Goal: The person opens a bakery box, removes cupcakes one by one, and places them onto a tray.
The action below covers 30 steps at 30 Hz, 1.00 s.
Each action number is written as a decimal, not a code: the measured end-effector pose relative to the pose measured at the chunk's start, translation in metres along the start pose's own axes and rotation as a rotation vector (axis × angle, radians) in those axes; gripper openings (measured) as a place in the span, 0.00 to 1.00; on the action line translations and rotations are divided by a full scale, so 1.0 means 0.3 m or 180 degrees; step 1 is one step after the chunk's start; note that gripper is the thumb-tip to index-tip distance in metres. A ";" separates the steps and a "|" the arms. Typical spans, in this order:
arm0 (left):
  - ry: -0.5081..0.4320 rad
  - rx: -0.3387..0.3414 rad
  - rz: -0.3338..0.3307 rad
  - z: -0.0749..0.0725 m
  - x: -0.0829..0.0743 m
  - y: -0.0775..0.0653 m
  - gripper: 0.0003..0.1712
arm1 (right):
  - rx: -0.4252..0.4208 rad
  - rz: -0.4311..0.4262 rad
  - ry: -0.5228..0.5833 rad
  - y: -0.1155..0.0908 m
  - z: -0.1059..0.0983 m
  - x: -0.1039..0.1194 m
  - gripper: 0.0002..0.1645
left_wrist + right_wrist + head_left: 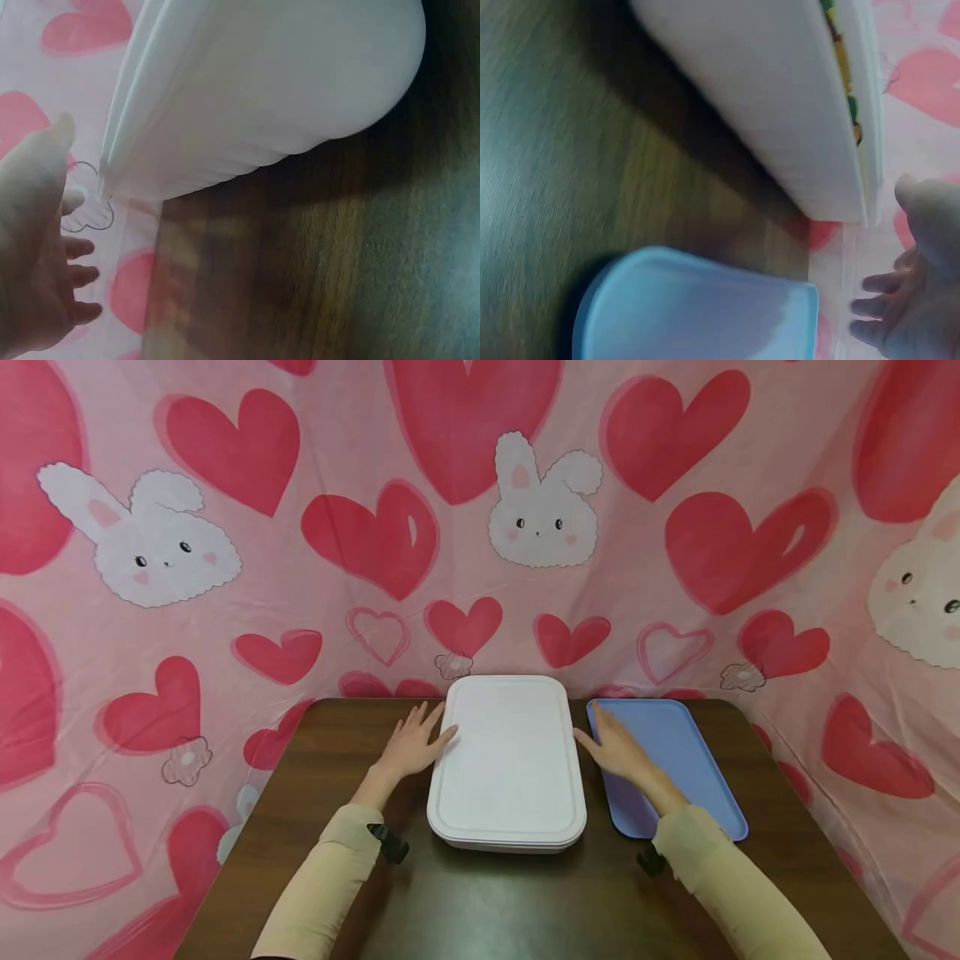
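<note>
A white plastic box [300, 82] with a flat white lid [506, 760] stands in the middle of the table. In the right wrist view a strip of green, yellow and brown contents [844, 71] shows in a gap under the lid's edge. My left hand [408, 743] is at the box's left side, fingers spread, thumb overlapping the lid's edge in the head view. On the other side my right hand [618, 747] hovers over the blue tray [675, 735], its thumb pointing at the lid's right edge. Neither hand grips anything.
The dark wooden table [487, 910] ends at a pink cloth [465, 568] printed with hearts and rabbits, which hangs right behind the box. The shallow blue tray lies flat to the right of the box, with bare wood between them.
</note>
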<state>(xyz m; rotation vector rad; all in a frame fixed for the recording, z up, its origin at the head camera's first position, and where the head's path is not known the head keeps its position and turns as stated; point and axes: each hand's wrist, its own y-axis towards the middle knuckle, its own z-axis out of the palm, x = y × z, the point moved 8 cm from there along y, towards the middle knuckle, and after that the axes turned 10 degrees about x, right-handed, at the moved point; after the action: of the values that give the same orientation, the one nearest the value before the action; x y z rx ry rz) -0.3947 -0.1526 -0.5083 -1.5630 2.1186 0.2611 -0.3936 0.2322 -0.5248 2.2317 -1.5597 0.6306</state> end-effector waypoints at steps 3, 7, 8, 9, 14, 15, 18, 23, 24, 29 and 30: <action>-0.0383 0.0037 0.0071 0.044 0.078 0.060 0.57 | 0.0294 0.0029 0.0466 0.016 0.026 -0.014 0.66; -0.0719 0.0032 0.0145 0.109 0.198 0.153 0.62 | 0.0664 0.0210 0.0862 -0.016 -0.009 0.078 0.62; -0.0756 0.0035 0.0158 0.113 0.213 0.167 0.62 | 0.0691 0.0270 0.0941 -0.022 -0.015 0.090 0.60; -0.0822 0.0061 0.0156 0.114 0.219 0.170 0.62 | 0.0719 0.0333 0.1035 -0.025 -0.018 0.097 0.58; -0.1345 0.0354 0.0012 0.028 0.065 0.054 0.50 | 0.0805 0.0519 0.1432 -0.029 -0.030 0.113 0.53; -0.1492 0.0438 -0.0020 0.014 0.032 0.031 0.49 | 0.0817 0.0524 0.1528 -0.027 -0.032 0.110 0.52; -0.1753 0.0512 0.0010 -0.001 -0.006 0.014 0.44 | 0.0890 0.0530 0.1776 -0.020 -0.031 0.102 0.50; -0.2066 0.0580 -0.0072 0.004 0.021 0.034 0.42 | 0.1030 0.0539 0.2055 -0.017 -0.032 0.109 0.45; -0.2116 0.0579 -0.0118 0.004 0.027 0.033 0.41 | 0.1042 0.0571 0.2084 -0.017 -0.032 0.112 0.44; -0.2378 0.0581 -0.0378 0.004 0.052 0.025 0.37 | 0.1006 0.0760 0.2103 -0.005 -0.021 0.115 0.43; -0.2429 0.0590 -0.0412 0.005 0.054 0.024 0.37 | 0.0978 0.0810 0.2091 -0.001 -0.018 0.114 0.42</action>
<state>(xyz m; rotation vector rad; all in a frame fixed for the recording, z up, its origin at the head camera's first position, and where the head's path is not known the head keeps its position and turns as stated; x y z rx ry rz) -0.4047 -0.1633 -0.5185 -1.2174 1.3996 0.5051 -0.3841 0.2080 -0.5018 1.7294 -1.4574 1.5786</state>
